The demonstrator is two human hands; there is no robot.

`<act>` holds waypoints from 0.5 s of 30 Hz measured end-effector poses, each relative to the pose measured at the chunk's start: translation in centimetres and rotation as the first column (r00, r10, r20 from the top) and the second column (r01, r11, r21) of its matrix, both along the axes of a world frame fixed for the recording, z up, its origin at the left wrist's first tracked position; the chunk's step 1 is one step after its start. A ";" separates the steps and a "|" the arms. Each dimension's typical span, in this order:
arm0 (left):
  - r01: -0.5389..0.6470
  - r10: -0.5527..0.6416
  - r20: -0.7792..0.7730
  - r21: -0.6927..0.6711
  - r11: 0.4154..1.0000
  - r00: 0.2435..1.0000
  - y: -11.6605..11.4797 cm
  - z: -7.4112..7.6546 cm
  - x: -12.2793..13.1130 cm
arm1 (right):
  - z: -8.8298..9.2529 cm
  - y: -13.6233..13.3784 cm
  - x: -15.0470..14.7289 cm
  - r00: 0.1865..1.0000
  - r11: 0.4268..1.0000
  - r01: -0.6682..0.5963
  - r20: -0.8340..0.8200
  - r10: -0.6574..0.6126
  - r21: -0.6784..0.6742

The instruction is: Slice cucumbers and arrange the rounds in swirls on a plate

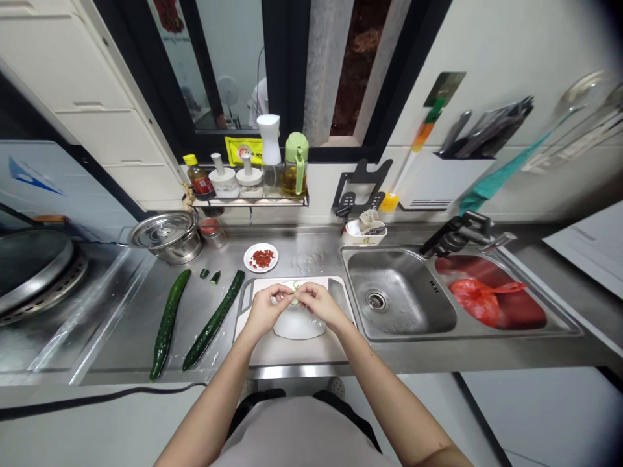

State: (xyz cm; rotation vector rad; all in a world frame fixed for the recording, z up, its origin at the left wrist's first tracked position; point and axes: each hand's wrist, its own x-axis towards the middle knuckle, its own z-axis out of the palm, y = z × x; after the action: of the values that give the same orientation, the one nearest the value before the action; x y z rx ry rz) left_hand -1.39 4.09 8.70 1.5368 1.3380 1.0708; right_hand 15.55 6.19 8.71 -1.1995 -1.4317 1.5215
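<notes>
Both hands meet over a white bowl (298,326) that sits on a pale cutting board (263,353) with grey edges. My left hand (267,308) and my right hand (318,303) pinch a small pale-green piece (294,298) between their fingertips; its kind is too small to make out. Bits of green show just beyond the fingers. Left of the board lie two whole dark green cucumbers, one nearer the board (214,321) and one farther left (170,321). Beyond them are two short cut cucumber ends (215,277). A white plate (248,259) with chopped red pieces stands behind the board.
To the right is a steel double sink (403,305), with a red plastic bag (479,301) in its far basin. A lidded steel pot (178,240) and a stove pan (34,259) stand left. Seasoning bottles line a wall shelf (253,202). Knives hang in a rack (442,181).
</notes>
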 end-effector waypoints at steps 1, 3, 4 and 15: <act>0.006 -0.006 -0.031 0.016 1.000 0.999 0.0 0.2 0.0 | 0.0 0.0 0.0 1.000 0.999 0.010 -0.009 -0.010 -0.034; 0.011 -0.007 -0.083 0.046 0.999 0.997 -0.1 0.5 0.0 | 0.1 0.0 -0.1 0.999 0.995 0.031 -0.025 -0.034 -0.094; 0.008 -0.002 -0.097 0.054 0.999 0.995 -0.1 0.6 0.0 | 0.1 0.0 -0.1 0.998 0.992 0.039 -0.036 -0.044 -0.120; 0.026 -0.023 -0.115 0.025 0.999 0.993 -0.2 0.4 -0.5 | 0.6 0.0 -0.5 0.999 0.986 0.003 -0.045 -0.011 -0.165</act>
State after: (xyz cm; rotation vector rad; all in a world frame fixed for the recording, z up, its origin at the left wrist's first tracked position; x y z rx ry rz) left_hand -1.86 3.93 9.11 1.6513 1.3834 1.0022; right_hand 15.07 6.18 9.26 -1.2568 -1.2905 1.6789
